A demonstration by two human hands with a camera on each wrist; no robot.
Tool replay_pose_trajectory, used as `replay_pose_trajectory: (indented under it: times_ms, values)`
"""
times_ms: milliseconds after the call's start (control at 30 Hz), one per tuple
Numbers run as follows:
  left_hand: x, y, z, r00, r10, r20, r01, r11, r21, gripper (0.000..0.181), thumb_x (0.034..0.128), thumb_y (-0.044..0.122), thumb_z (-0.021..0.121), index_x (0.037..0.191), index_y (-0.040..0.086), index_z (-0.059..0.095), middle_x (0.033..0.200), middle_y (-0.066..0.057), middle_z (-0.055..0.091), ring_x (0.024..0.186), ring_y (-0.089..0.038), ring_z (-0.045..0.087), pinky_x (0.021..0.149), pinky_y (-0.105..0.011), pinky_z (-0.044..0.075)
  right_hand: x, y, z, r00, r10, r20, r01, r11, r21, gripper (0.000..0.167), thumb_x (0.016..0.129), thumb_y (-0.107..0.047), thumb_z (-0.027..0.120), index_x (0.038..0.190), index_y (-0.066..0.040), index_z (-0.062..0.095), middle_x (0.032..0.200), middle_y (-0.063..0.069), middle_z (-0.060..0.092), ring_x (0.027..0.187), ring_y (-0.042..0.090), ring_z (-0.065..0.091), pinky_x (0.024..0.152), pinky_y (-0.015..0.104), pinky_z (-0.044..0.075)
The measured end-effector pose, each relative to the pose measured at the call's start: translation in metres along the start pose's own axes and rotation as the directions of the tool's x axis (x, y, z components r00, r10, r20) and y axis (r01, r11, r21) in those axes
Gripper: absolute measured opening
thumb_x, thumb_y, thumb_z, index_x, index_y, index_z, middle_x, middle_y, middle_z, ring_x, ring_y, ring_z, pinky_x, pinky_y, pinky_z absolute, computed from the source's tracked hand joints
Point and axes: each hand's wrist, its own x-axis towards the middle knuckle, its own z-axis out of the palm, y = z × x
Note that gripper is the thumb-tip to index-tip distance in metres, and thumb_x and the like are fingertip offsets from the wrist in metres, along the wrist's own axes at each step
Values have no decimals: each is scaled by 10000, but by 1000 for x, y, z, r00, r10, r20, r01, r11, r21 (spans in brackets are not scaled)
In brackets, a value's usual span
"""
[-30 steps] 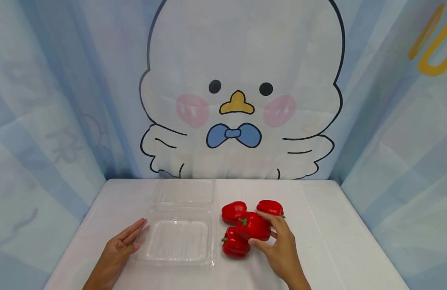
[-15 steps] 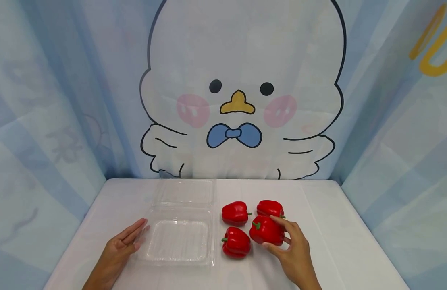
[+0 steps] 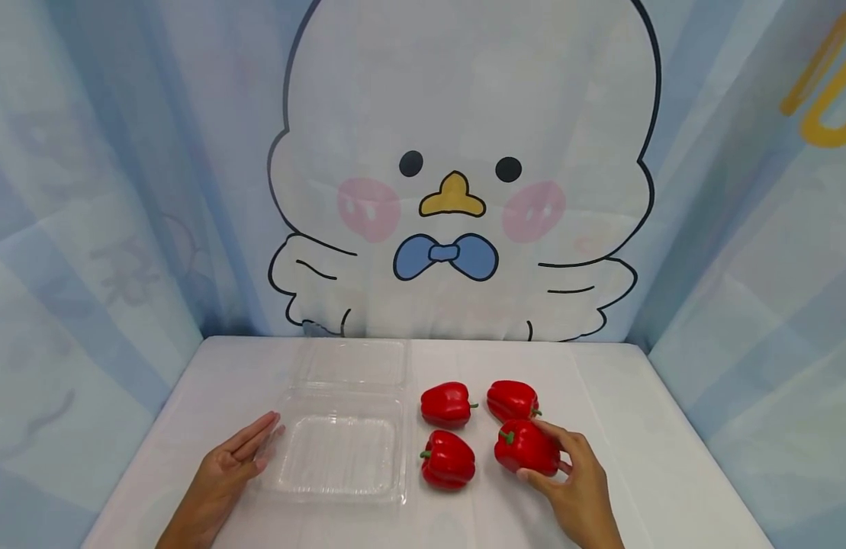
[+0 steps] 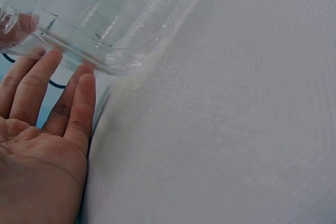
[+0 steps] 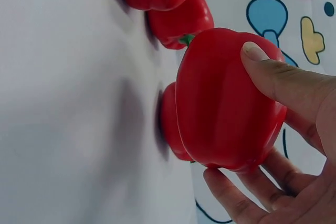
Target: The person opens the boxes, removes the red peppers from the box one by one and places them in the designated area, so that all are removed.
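My right hand (image 3: 575, 476) holds a red bell pepper (image 3: 525, 447) between thumb and fingers. The right wrist view shows this pepper (image 5: 226, 100) raised off the table, its shadow lying apart. Three more red bell peppers lie on the table: one behind the held one (image 3: 510, 399), one at back left (image 3: 446, 405) and one at front left (image 3: 448, 460). My left hand (image 3: 223, 465) rests at the left edge of an open clear plastic clamshell container (image 3: 340, 488). In the left wrist view, its straight fingers (image 4: 32, 90) touch the container's rim (image 4: 84, 59).
The container's lid (image 3: 352, 364) lies folded back towards the rear edge of the white table (image 3: 670, 488). Behind stands a pale blue curtain (image 3: 457, 91) with a cartoon bird; more curtain hangs at both sides.
My right hand has carried the held bell pepper rightward and slightly nearer, away from the two left peppers it was overlapping. The left hand and container have stayed in place.
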Motion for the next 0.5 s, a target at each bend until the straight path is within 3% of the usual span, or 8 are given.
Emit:
replay_pose_trajectory:
  times_ms: [267, 500]
  values:
    - [0, 2, 0, 999, 34, 37, -33, 999, -32, 694, 1076, 64, 602, 1665, -16, 242, 1482, 302, 570, 1339, 130, 542, 1045, -139, 515, 2, 11, 2, 999, 42, 15, -41, 999, -26, 838, 798, -193, 956, 1526, -180, 541, 1434, 183, 545, 1338, 435, 547, 1051, 608, 563]
    - [1, 1, 1, 1000, -6, -4, 6, 1000, -3, 724, 1062, 132, 654, 1670, 30, 274, 1494, 307, 552, 1313, 164, 536, 1031, -110, 508, 5, 18, 6, 998, 52, 32, -51, 998, -29, 839, 800, -203, 955, 1528, -172, 541, 1417, 187, 560, 1340, 438, 548, 1049, 611, 564]
